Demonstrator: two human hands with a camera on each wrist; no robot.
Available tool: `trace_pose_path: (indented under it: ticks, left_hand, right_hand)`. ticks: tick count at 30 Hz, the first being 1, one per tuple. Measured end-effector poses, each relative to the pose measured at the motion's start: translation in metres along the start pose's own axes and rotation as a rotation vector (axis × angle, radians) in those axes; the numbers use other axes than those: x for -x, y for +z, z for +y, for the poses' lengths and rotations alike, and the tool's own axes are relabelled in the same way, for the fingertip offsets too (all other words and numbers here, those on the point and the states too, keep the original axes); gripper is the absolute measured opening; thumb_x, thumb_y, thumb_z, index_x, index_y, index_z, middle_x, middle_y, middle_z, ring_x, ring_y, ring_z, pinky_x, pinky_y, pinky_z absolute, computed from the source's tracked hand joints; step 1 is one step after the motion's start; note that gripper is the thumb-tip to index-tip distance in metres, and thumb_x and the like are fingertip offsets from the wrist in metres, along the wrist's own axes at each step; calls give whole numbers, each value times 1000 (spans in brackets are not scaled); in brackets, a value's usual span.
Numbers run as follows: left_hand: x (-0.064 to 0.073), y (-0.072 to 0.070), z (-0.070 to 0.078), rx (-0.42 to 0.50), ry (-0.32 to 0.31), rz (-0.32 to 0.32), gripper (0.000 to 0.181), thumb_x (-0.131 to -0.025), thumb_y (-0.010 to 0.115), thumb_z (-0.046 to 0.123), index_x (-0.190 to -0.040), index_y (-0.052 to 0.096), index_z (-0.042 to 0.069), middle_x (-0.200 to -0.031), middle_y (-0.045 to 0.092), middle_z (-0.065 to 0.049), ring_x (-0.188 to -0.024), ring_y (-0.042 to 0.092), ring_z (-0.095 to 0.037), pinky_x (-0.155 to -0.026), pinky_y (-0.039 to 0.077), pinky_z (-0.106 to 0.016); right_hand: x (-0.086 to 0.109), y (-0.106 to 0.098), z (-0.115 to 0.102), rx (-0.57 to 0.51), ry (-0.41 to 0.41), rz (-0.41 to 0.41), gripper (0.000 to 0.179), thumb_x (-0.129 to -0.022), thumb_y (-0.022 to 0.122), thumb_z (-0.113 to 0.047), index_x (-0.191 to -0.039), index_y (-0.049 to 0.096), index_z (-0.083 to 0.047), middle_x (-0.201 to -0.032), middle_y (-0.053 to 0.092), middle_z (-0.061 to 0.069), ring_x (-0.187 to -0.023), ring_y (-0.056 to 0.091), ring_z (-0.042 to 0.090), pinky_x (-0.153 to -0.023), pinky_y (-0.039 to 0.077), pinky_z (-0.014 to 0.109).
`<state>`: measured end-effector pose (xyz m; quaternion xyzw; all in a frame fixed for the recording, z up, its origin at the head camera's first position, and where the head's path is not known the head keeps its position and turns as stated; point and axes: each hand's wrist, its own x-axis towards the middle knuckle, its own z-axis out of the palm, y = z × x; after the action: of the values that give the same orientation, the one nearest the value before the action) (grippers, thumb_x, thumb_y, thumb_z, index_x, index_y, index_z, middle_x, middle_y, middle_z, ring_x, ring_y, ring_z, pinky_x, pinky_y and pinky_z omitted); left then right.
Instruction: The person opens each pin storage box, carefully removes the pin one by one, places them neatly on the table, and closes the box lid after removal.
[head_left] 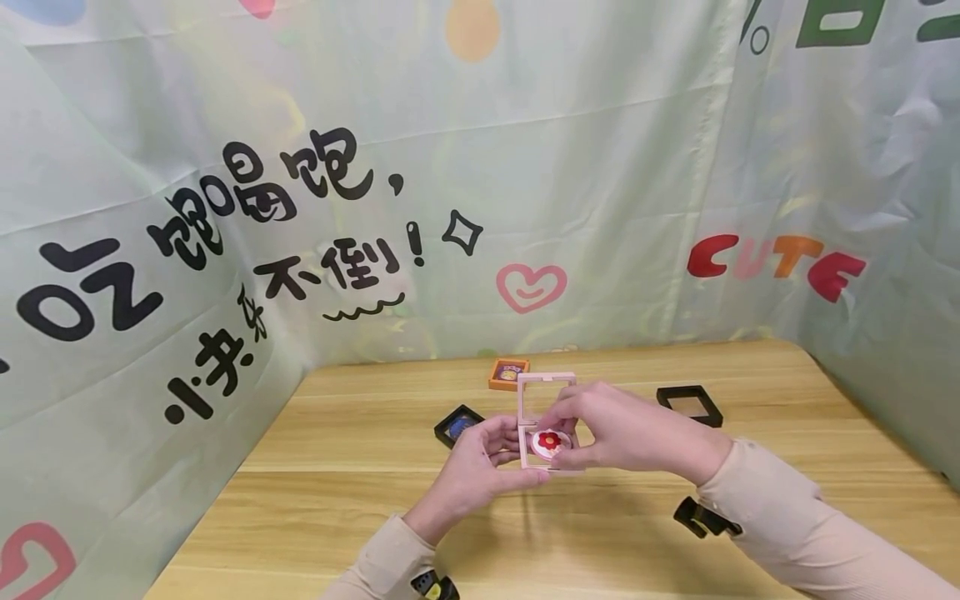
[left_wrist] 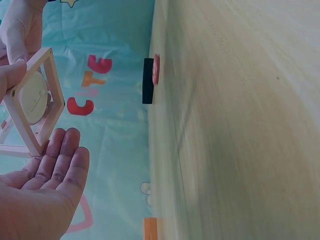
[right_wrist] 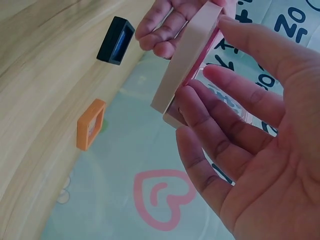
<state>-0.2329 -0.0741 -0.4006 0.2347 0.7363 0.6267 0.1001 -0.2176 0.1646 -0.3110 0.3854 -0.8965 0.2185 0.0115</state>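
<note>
My left hand [head_left: 474, 468] grips a pink square display frame [head_left: 522, 448] above the table, thumb along its near edge and fingers behind it. The frame stands unfolded, one half [head_left: 546, 377] raised upright. Inside the lower half is a round badge [head_left: 550, 442] with a red flower on white. My right hand [head_left: 626, 429] pinches this badge at its right side, thumb near and fingers beyond. From the left wrist view, the badge's pale back [left_wrist: 34, 98] shows through the frame. In the right wrist view the frame's edge [right_wrist: 187, 55] hides most of the badge.
On the wooden table [head_left: 345, 467], a black frame [head_left: 459, 423] with a blue item lies behind the left hand. An orange frame [head_left: 509, 374] sits farther back. Another black frame [head_left: 690, 406] lies to the right. Printed curtains [head_left: 600, 192] hang around the table.
</note>
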Motion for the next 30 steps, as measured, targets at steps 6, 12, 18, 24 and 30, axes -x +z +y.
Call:
trace_pose_path:
  ticks: [6, 12, 18, 24, 30]
  left_hand:
    - [1, -1, 0, -5, -8, 0, 55, -86, 91, 10, -134, 66, 4, -124, 73, -9, -112, 72, -17, -102, 59, -23]
    - [1, -1, 0, -6, 7, -17, 55, -85, 91, 7, -133, 67, 3, -123, 73, -9, -110, 72, -16, -101, 59, -22]
    - [1, -1, -1, -22, 2, -17, 55, -84, 92, 9, -133, 67, 5, -122, 74, -9, -109, 73, -14, -101, 60, -23]
    - [2, 0, 0, -26, -7, -11, 54, -84, 91, 6, -131, 67, 2, -120, 74, -8, -108, 72, -16, -100, 60, -22]
    - [2, 0, 1, -20, -22, -11, 54, -83, 92, 6, -131, 67, 1, -119, 73, -8, -109, 72, -17, -101, 60, -24]
  right_hand:
    - [2, 1, 1, 25, 8, -16, 33, -91, 88, -31, -119, 81, -16, -107, 73, -9, -88, 62, 0, -79, 58, 24]
    - [3, 3, 0, 11, -21, -25, 31, -89, 89, -35, -115, 81, -19, -106, 71, -11, -92, 62, 1, -83, 60, 29]
    - [2, 3, -3, 5, -40, -22, 30, -89, 90, -34, -113, 81, -18, -104, 73, -12, -89, 61, 1, -79, 57, 24]
    - [3, 5, -3, 7, -30, -15, 26, -87, 91, -27, -110, 81, -20, -100, 73, -15, -86, 60, 0, -77, 56, 21]
    - [4, 5, -3, 14, -17, -4, 26, -86, 90, -26, -110, 81, -21, -99, 70, -15, -84, 61, 0, -75, 55, 21]
